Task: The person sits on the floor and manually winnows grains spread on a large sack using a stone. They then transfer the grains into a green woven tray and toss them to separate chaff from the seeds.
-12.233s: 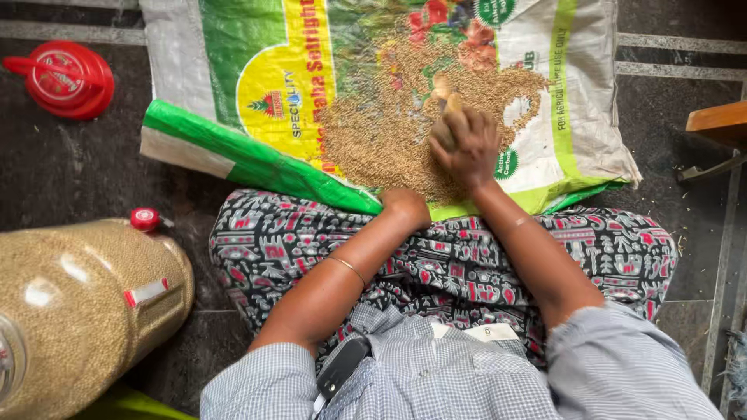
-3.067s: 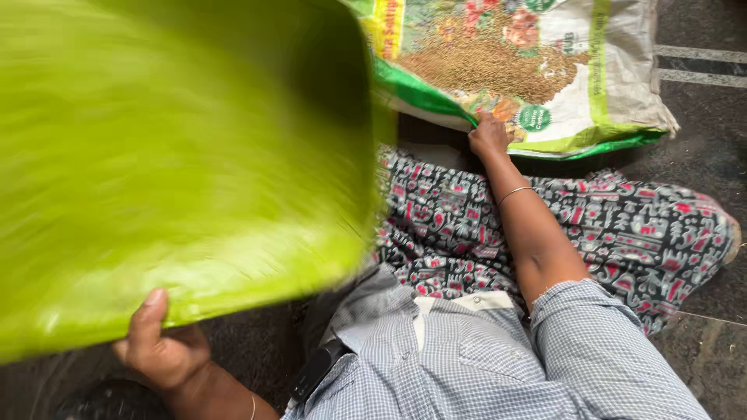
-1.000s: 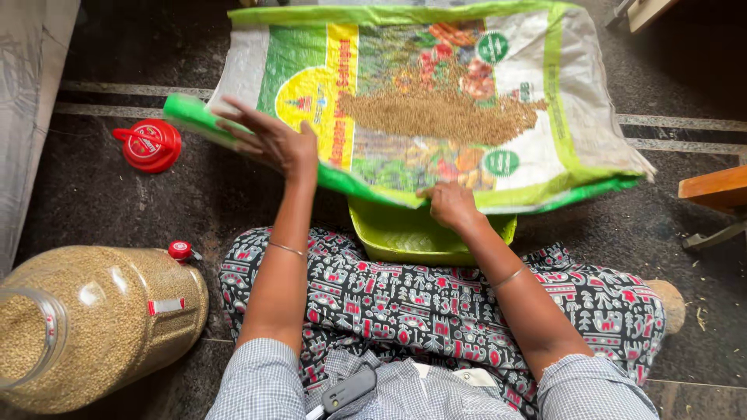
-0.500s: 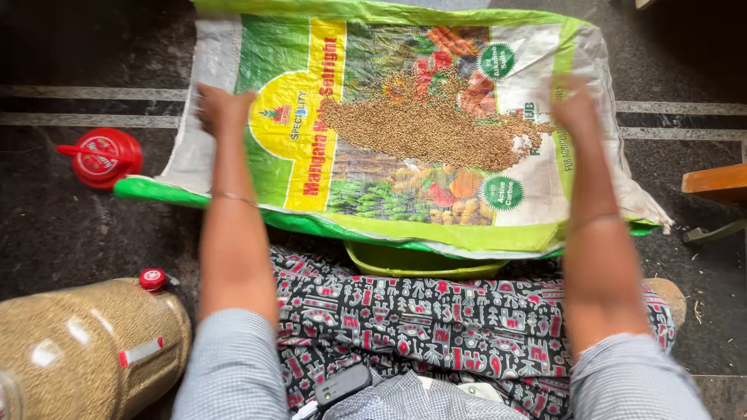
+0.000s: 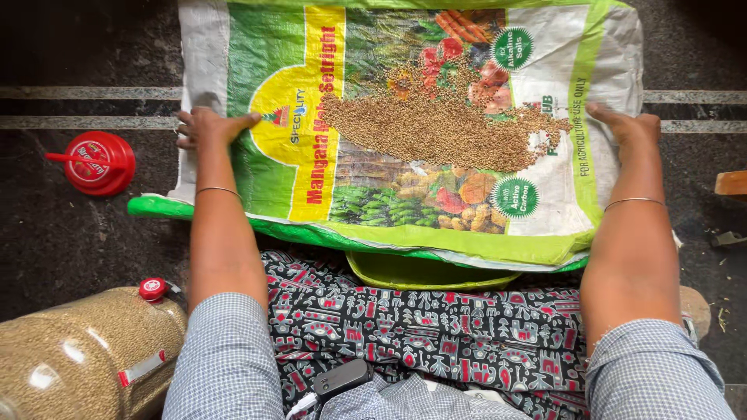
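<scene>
A printed woven sack [image 5: 264, 163] lies flat on the dark floor in front of my crossed legs. A heap of brown grain [image 5: 436, 128] rests on its middle. My left hand [image 5: 206, 127] grips the sack's left edge, thumb on top. My right hand [image 5: 630, 124] holds the sack's right edge. A green plastic tray [image 5: 424, 272] sits under the sack's near edge, against my lap, mostly hidden.
A large clear jar full of grain [image 5: 82, 362] lies on its side at the lower left, with a small red cap [image 5: 153, 288] near it. A red lid [image 5: 97, 162] rests on the floor to the left. A wooden piece [image 5: 731, 183] shows at the right edge.
Both hands slid from the sack's far corners to its side edges. Earlier I brought the green tray round and set it under the sack's near edge.
</scene>
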